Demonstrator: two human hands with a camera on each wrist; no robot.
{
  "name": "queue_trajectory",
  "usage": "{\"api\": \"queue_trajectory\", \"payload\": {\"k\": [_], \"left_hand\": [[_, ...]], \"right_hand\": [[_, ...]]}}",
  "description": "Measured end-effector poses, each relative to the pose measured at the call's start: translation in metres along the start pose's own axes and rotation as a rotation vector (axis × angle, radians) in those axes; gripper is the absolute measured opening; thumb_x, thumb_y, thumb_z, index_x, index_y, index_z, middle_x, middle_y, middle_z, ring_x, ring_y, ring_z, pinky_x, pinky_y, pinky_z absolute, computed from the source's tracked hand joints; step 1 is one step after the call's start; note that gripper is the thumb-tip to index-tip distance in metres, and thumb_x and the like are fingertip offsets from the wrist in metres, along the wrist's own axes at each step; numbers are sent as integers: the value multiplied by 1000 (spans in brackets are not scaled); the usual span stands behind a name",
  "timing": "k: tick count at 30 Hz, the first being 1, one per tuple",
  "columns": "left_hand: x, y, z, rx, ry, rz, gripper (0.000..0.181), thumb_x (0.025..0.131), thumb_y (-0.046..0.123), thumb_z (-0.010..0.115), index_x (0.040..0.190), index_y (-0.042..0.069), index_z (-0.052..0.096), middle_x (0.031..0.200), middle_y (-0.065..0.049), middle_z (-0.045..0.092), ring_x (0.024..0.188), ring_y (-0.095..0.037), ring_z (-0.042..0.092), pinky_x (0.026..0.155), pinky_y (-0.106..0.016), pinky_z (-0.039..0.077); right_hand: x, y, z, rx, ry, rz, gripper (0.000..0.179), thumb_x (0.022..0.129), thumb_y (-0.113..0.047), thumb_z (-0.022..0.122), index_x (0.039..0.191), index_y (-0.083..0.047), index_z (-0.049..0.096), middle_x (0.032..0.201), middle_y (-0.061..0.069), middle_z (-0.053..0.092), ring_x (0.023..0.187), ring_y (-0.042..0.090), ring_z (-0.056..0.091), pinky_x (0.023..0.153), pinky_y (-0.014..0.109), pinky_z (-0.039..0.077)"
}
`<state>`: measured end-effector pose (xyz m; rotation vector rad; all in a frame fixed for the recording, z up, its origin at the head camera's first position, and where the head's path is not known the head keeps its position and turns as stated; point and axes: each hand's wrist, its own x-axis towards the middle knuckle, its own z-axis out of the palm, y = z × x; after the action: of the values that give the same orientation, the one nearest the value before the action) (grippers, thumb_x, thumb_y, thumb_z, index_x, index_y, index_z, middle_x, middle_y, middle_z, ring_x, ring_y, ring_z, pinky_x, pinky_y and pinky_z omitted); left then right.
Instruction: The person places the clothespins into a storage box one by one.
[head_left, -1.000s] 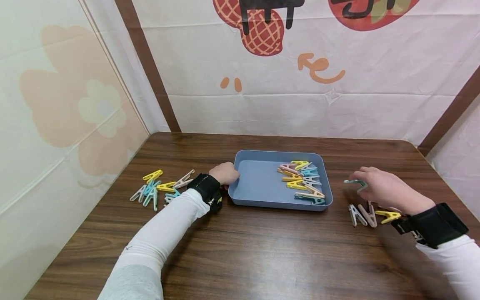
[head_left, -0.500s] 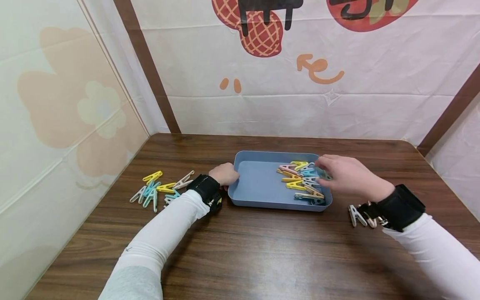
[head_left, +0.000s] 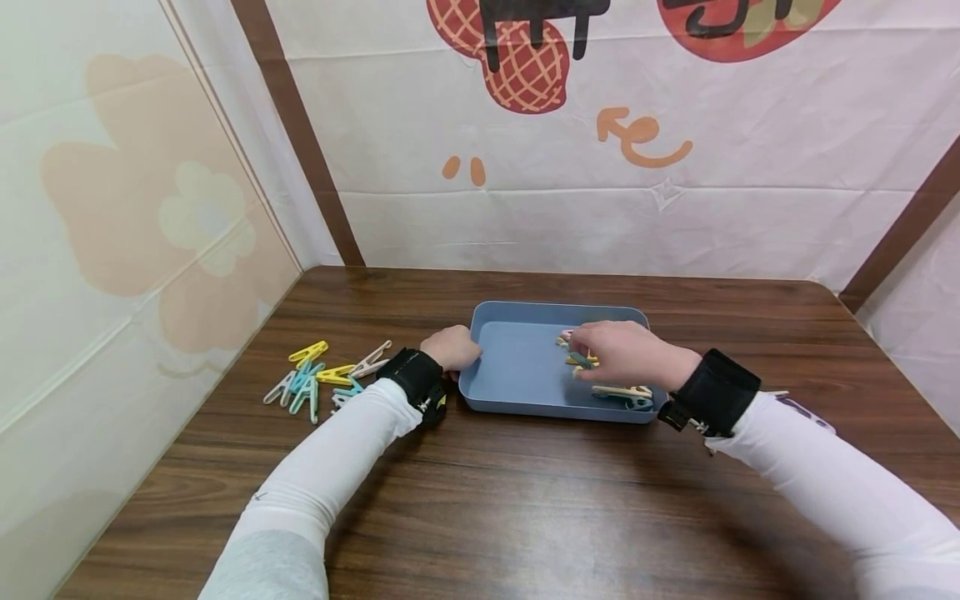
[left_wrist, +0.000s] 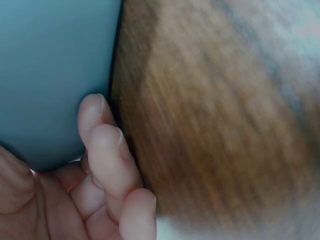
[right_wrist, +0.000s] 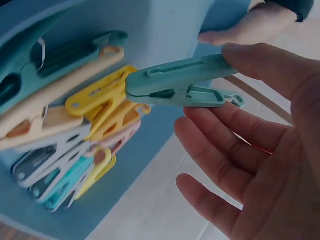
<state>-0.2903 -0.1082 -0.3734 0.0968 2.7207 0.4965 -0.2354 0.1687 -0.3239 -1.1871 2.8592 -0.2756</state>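
Note:
My left hand (head_left: 452, 347) grips the left end of a shallow blue-grey tray (head_left: 517, 358); in the left wrist view its fingers (left_wrist: 112, 157) curl against the tray's outer wall. Over the tray's right half, my right hand (head_left: 626, 354) pinches a green clothespin (right_wrist: 175, 77) between thumb and fingertips. Beneath it, several clothespins lie in the tray, among them a yellow clothespin (right_wrist: 100, 95), a beige clothespin (right_wrist: 65, 90) and a dark green clothespin (right_wrist: 65, 57). The right hand hides most of them in the head view.
On the left of the brown wooden table (head_left: 480, 500) lies a loose pile of clothespins (head_left: 303, 383) in yellow, blue, green and white. A few more clothespins (head_left: 808, 411) show at the right, mostly covered by the right sleeve. Printed cloth walls (head_left: 570, 225) surround the table.
My right hand has carried the green clothespin leftward from beside the right-hand pile to above the tray. The left hand and the tray have stayed in place.

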Motion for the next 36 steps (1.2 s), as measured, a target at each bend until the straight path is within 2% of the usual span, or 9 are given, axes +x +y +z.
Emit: {"api": "queue_trajectory", "payload": {"k": [5, 9, 19, 23, 36], "left_hand": [[0, 1, 0, 2, -1, -6, 28, 96, 21, 46, 82, 5, 63, 63, -10, 64, 49, -21, 59, 46, -32, 45], [4, -1, 2, 4, 4, -3, 27, 96, 21, 46, 81, 5, 63, 63, -10, 64, 49, -21, 60, 46, -32, 46], [7, -2, 4, 6, 8, -6, 29, 96, 22, 46, 79, 5, 63, 62, -10, 64, 49, -22, 59, 46, -32, 45], [7, -3, 4, 5, 8, -5, 30, 96, 22, 46, 79, 5, 63, 63, -10, 64, 49, -21, 59, 46, -32, 45], [5, -2, 3, 8, 2, -5, 30, 96, 22, 45, 80, 5, 63, 64, -10, 64, 50, -21, 59, 47, -32, 45]], "right_hand": [[10, -3, 7, -56, -38, -16, 24, 82, -26, 79, 93, -10, 66, 86, 1, 63, 73, 12, 51, 59, 28, 44], [13, -3, 10, -96, -66, 1, 24, 80, -27, 80, 92, -10, 67, 90, 2, 67, 78, 13, 57, 60, 29, 46], [15, -4, 14, -128, -143, 15, 26, 80, -26, 80, 97, -9, 70, 88, 1, 68, 73, 11, 56, 62, 30, 49], [15, -3, 15, -135, -150, 9, 25, 80, -25, 81, 95, -9, 70, 85, 0, 67, 69, 10, 52, 60, 29, 47], [13, -5, 17, -176, -114, 0, 28, 78, -28, 83, 95, -9, 72, 88, 1, 70, 74, 12, 59, 66, 32, 51]]}}
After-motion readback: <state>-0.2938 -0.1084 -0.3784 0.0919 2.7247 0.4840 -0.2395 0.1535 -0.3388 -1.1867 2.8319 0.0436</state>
